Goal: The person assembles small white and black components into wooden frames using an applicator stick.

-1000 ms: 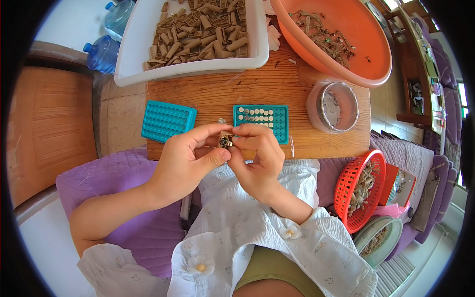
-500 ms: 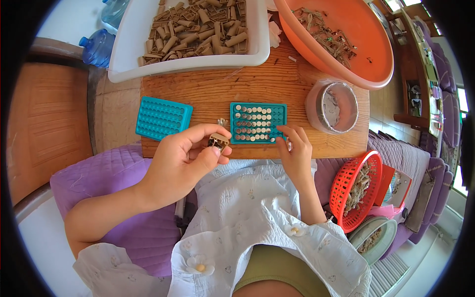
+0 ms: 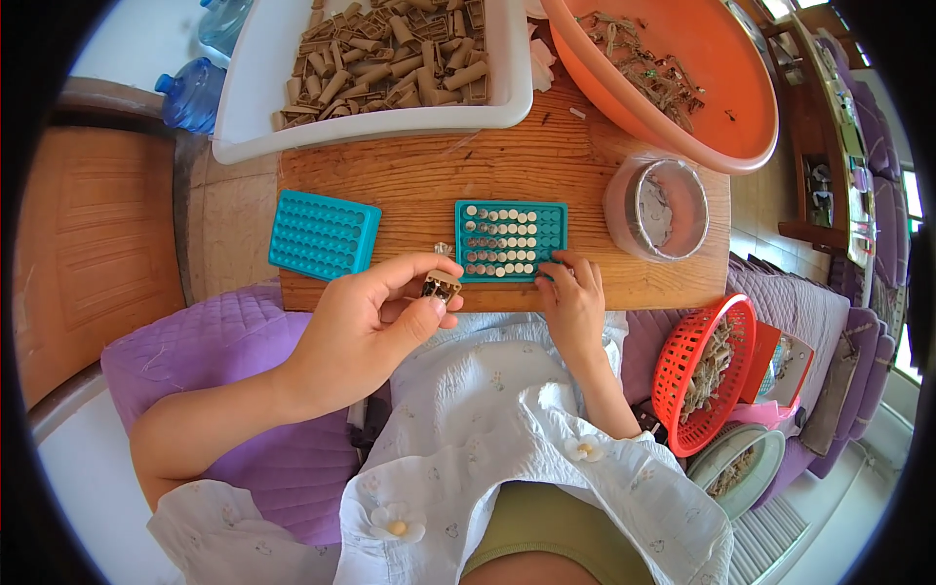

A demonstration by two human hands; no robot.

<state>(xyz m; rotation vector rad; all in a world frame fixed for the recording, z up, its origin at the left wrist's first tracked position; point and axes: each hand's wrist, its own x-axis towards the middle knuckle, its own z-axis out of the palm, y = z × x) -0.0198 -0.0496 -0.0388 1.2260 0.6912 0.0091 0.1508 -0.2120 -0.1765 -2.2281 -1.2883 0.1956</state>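
1 sm. tan casing (image 3: pixel 443 284): pinched btwn thumb & fingers of your L hand (image 3: pixel 366 327), near tabletop's (image 3: pixel 409 190) front edge; dark-filled open side faces you, top edge slants down to R; long axis unclear.
Your R hand (image 3: pixel 575 307): fingers bent at teal tray's (image 3: pixel 553 231) lower R corner; can't tell if pinching anything.
Containers: teal tray, silver discs (image 3: pixel 512 243) in rows; white tub (image 3: pixel 390 119), tan pieces (image 3: pixel 390 63); orange basin (image 3: pixel 726 146), brown stringy bits (image 3: pixel 648 78).

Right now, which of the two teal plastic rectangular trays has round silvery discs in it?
The teal rectangular tray beside the right hand: silvery discs sit in its rows, while the other teal tray, farther left, shows none.
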